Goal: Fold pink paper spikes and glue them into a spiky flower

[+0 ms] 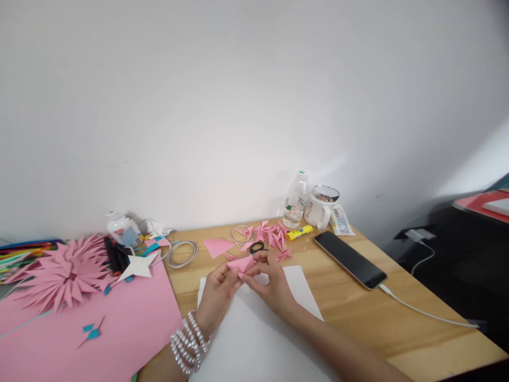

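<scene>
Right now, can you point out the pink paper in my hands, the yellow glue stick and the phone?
Held pink paper point(240, 263): head view, middle of its visible face.
Yellow glue stick point(299, 233): head view, middle of its barrel.
Phone point(350, 260): head view, on its dark screen.

wooden table point(358, 313) | white paper point(266, 339) | phone point(350, 260) | yellow glue stick point(299, 233) | clear bottle point(296, 201) | pink folded pieces point(274, 237)

Layered pearly bracelet point(185, 349), bare forearms point(338, 338)

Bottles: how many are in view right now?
2: a clear bottle just left of the white mug, and a white bottle near the pink paper flower. Others could be hidden at the far left.
</scene>
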### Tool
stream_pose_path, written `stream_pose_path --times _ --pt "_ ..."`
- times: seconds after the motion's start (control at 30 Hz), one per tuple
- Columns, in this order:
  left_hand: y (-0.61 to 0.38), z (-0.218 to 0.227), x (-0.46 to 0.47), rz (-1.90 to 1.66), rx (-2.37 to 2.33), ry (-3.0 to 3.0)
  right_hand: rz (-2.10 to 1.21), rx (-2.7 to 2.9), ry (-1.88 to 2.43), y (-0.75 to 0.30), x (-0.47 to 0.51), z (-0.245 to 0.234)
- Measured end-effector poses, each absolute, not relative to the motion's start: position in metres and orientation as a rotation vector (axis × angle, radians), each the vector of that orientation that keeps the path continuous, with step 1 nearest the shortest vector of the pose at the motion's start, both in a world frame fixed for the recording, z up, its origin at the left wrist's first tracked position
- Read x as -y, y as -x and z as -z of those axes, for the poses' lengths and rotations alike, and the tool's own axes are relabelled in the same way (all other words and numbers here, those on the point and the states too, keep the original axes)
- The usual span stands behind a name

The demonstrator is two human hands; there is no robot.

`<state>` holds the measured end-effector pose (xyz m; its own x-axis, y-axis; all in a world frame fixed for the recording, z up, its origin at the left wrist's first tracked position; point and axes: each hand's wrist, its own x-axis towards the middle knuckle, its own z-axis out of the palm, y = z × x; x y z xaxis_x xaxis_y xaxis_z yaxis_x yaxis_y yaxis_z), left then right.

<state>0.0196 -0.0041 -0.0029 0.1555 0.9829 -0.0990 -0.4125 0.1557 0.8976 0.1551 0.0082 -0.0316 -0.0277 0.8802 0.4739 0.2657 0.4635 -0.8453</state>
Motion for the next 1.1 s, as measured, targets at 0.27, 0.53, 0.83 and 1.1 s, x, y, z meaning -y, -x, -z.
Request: stream_pose_path --times 0.27,0.53,0.83,1.1 --pt "-0.014 0.004 0.004 -1.169 -0.956 -1.006 -1.054 1.477 1.036 -0.157 -0.013 0.030" --pt "-0.009 0.002 0.000 -1.140 -0.985 -0.982 -0.989 1.587 0.928 -0.157 -0.008 0.024" --pt "-0.006 -0.002 0.000 -1.110 -0.971 -0.979 -1.157 1.561 0.856 -0.157 -0.010 0.028" --pt "-0.005 -0.004 -0.001 -1.118 -0.910 -0.995 -1.122 1.550 0.865 -0.160 -0.013 0.028"
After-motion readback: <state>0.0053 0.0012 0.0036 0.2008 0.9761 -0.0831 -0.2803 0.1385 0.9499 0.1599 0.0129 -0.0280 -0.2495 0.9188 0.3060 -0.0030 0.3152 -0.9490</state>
